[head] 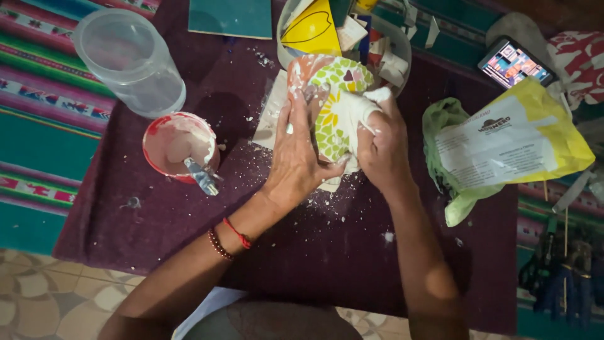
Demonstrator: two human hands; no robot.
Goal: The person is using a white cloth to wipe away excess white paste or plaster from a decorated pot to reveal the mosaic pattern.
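My left hand [296, 154] grips a rounded mosaic piece [330, 94] covered in green, yellow and orange tile bits, holding it up from its left side over a dark purple cloth [189, 233]. My right hand [380, 148] presses a white rag [360, 108] against the piece's right face. White grout smears the mosaic and both hands. Red and beaded bracelets circle my left wrist. White crumbs lie on the cloth below the piece.
A red bowl of white grout [179, 148] with a spatula sits at left, beside a clear plastic jug [129, 60]. A tub of tile scraps [352, 31] stands behind. A yellow-white bag [509, 145], a phone [514, 63] and tools [563, 264] lie at right.
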